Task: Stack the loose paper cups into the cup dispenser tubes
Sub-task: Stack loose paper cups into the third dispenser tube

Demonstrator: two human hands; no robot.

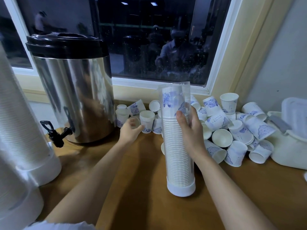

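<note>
A clear dispenser tube with a white base stands upright on the wooden counter, nearly full of stacked white paper cups with blue flower print. My right hand grips the tube's upper right side. My left hand reaches out to a small stack of upright cups behind the tube's left side, with its thumb at the stack; the hand is blurred and its hold is unclear. A big pile of loose cups lies to the right of the tube, against the wall.
A steel drinks urn with a black lid and a tap stands at the left. Two more filled dispenser tubes rise at the far left edge. White plastic containers sit at the far right. A window runs behind the counter.
</note>
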